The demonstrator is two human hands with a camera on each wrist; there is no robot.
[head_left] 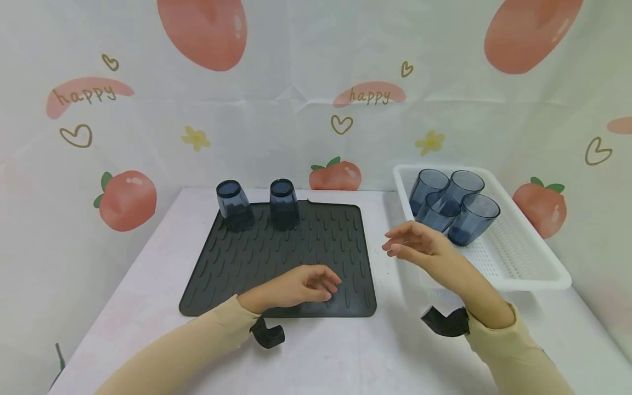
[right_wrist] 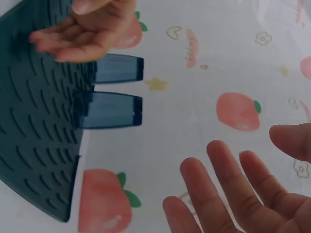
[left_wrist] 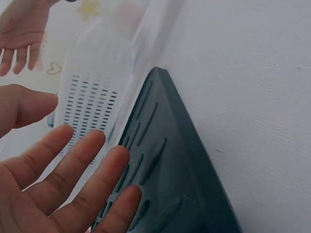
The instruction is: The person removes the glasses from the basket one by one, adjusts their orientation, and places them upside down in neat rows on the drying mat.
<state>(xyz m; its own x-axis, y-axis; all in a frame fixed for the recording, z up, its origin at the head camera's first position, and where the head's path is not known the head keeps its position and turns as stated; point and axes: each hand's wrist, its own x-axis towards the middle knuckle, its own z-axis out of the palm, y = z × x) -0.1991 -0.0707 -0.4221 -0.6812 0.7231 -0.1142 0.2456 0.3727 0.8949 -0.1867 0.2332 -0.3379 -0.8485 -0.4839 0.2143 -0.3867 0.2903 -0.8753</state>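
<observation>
My left hand (head_left: 301,285) hovers over the front part of a black ridged drying mat (head_left: 316,236), fingers loosely bent and holding nothing. In the left wrist view its fingers (left_wrist: 87,170) are spread beside the mat's corner. My right hand (head_left: 424,249) is in the air at the left side of a white plastic basket (head_left: 523,247), also holding nothing. Several blue glass tumblers (head_left: 474,219) stand upright in the basket, just beyond that hand. Two more tumblers, a left one (head_left: 236,206) and a right one (head_left: 284,204), stand upside down at the mat's back edge.
A white table (head_left: 336,351) carries the mat and, to its right, the basket. Behind them hangs a white cloth (head_left: 276,120) printed with peaches, hearts and flowers. Black wrist straps (head_left: 446,322) sit at the cuffs of both beige sleeves.
</observation>
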